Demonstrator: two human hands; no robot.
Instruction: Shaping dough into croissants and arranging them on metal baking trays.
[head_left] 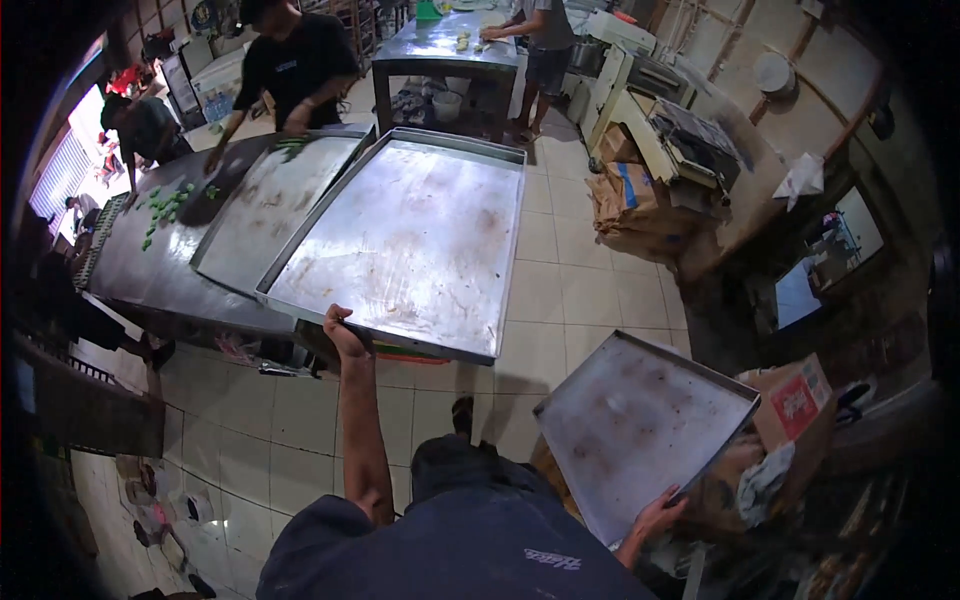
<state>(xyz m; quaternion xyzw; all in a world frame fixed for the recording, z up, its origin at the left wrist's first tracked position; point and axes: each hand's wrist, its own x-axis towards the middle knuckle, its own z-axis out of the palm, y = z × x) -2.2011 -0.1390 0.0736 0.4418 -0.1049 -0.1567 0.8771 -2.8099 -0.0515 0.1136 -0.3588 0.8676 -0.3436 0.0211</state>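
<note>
My left hand grips the near rim of a large, shallow metal baking tray. That tray bears brownish stains, and its far left side overlaps the metal worktable. Down on my right, my right hand holds a second baking tray by its lower edge. This one is tilted and darker, with burnt-looking spots. The fingers under it are partly hidden. Beside the first tray, a third tray lies on the table, with a few green pieces at its far end.
Across the metal worktable, green pieces lie near a person in black. Another person works at a far table. Brown sacks and a machine stand right; a cardboard box is near the second tray.
</note>
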